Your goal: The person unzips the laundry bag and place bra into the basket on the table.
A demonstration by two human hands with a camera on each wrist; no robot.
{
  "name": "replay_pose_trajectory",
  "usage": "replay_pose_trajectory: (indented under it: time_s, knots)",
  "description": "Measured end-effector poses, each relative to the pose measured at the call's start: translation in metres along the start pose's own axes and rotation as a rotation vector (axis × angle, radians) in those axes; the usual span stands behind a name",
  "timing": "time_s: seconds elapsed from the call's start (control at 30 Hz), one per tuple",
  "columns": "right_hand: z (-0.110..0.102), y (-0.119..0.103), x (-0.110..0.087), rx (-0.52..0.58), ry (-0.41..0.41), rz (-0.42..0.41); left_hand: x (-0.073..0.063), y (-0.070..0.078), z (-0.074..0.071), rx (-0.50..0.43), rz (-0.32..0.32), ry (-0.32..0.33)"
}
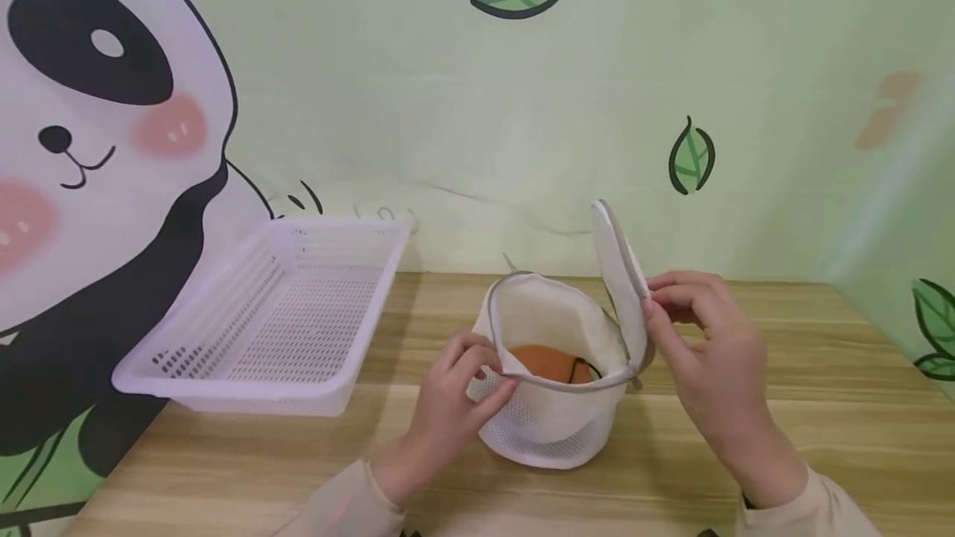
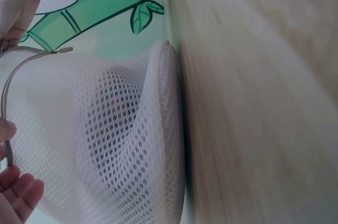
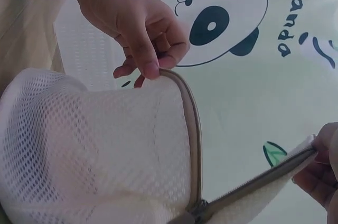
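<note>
A white mesh laundry bag point(image 1: 552, 429) with a grey zipper rim stands upright on the table, its round lid point(image 1: 622, 272) raised on the right side. My left hand point(image 1: 455, 404) pinches the near-left part of the rim between thumb and fingers. With thumb and fingertips, my right hand point(image 1: 716, 363) grips the lid's edge. Inside the bag lies an orange-brown item point(image 1: 548, 361) with a thin black cord or strap; its kind cannot be made out. In the right wrist view, the zipper point(image 3: 191, 129) runs open along the rim, and its slider sits near the lid's hinge.
A white perforated plastic basket point(image 1: 336, 392) stands left of the bag on the wood-grain table point(image 1: 783, 404). Behind the table rises a pale green wall point(image 1: 388, 89) printed with a panda and leaves.
</note>
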State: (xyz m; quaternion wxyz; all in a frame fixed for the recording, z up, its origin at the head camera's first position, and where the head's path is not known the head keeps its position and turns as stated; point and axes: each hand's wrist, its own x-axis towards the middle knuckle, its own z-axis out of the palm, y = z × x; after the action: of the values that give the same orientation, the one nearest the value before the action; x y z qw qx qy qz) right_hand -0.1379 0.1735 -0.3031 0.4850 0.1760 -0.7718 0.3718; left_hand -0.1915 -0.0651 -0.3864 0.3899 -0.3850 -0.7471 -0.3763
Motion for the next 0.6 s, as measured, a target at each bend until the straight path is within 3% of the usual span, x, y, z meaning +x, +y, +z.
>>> replay_pose_trajectory:
  time_s: [0.3,0.5,0.6]
  knots:
    - [-0.016,0.016,-0.014,0.179,0.184,0.193,-0.003,0.001,0.0,-0.007,-0.032,0.008]
    - [-0.026,0.03,-0.023,0.35,0.293,0.308,-0.003,0.003,0.003,-0.059,-0.065,-0.007]
    - [-0.03,0.034,-0.026,0.382,0.329,0.368,-0.004,0.004,0.005,-0.087,-0.072,-0.004]
